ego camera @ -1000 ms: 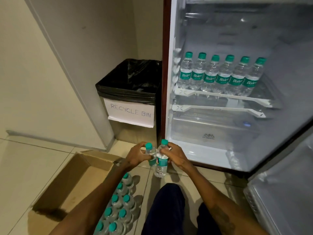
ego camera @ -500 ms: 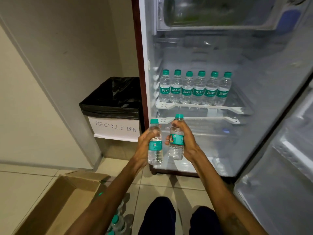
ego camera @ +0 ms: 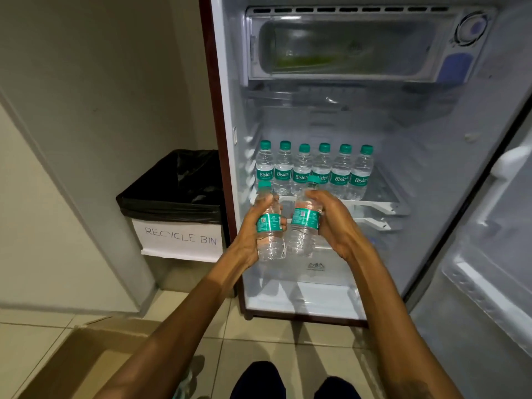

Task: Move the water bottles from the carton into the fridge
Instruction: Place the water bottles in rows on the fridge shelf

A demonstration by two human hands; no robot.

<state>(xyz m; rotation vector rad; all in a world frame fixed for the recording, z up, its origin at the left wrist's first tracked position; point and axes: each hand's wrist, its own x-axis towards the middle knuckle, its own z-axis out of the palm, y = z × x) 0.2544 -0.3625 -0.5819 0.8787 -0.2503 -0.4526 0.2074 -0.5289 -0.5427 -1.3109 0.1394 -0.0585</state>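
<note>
My left hand (ego camera: 250,234) grips one small clear water bottle (ego camera: 270,226) with a green cap and label. My right hand (ego camera: 334,223) grips a second such bottle (ego camera: 303,226), tilted slightly. Both bottles are held side by side in front of the open fridge (ego camera: 431,139), just below its glass shelf (ego camera: 383,197). A row of several bottles (ego camera: 313,171) stands on that shelf. The brown carton (ego camera: 86,361) lies on the floor at lower left, its contents mostly hidden by my left arm.
A bin with a black liner and a "RECYCLE BIN" sign (ego camera: 178,234) stands left of the fridge against the wall. The fridge door (ego camera: 489,269) hangs open on the right. A freezer compartment (ego camera: 345,47) fills the fridge's top. My knees (ego camera: 259,381) show at the bottom.
Both hands have lifted the two bottles from above the carton up toward the fridge shelf. The view has tilted upward, so the carton's bottles have dropped almost out of sight.
</note>
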